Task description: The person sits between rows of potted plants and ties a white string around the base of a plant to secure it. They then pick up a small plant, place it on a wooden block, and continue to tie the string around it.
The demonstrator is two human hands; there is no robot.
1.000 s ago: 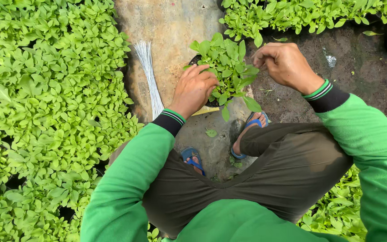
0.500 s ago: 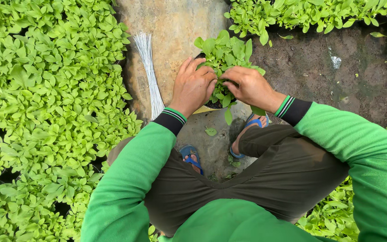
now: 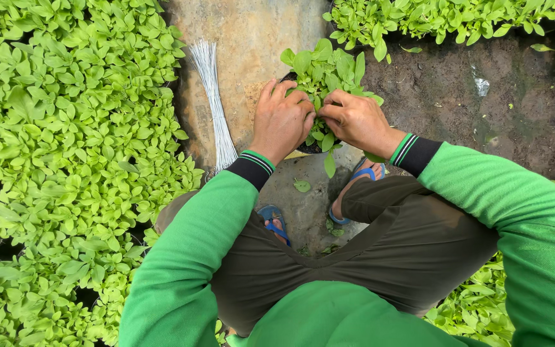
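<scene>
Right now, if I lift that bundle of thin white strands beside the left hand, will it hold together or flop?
The bundle of white strands would probably droop and splay: the strands are long and thin, and they already fan apart at the far end. It looks light. I see no tie, so strands may slip loose.

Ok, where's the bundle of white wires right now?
In the head view, the bundle of white wires lies on the stone slab, just left of the left hand, beside the seedling bed.

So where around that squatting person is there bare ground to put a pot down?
Bare soil lies right of the potted plant, below the far seedling row. Bare stone lies beside the wire bundle. The seedling bed on the left is packed.
</scene>
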